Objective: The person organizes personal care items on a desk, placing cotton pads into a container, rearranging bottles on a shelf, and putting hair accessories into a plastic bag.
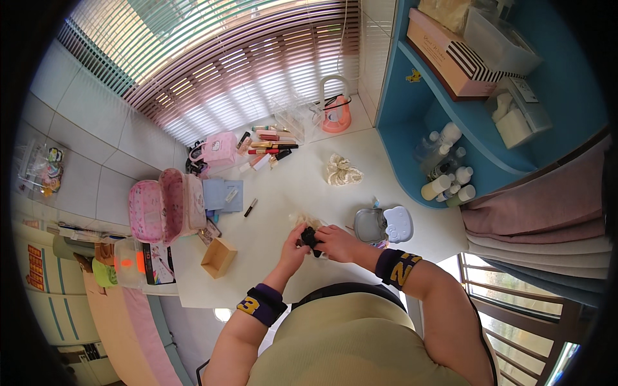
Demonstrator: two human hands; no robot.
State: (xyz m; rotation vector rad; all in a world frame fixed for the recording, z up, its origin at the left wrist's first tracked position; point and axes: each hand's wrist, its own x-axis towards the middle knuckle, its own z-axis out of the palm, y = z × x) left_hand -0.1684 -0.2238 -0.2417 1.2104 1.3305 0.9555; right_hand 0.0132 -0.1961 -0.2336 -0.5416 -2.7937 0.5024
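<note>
Both hands meet over the white table [270, 270], near its front edge. My left hand [293, 248] grips a small black item [310, 236] from the left; its exact kind is too small to tell. On the right side of the same item are the fingers of my right hand [336, 242]. Just behind the fingers lies a cream, see-through piece of fabric or netting [309, 220], partly hidden by them. To the right rests an open grey tin [370, 226] with a pale cat-shaped lid [399, 224]. A cream scrunchie [344, 171] lies farther back.
At left stand an open pink cosmetic case [173, 207], a cardboard box [218, 258] and blue sheets [233, 195]. A black tube [250, 208] lies nearby. Lipsticks [268, 144], a pink bag [219, 148] and a pink lamp [335, 116] are at the back. Blue shelves [400, 164] hold bottles at right.
</note>
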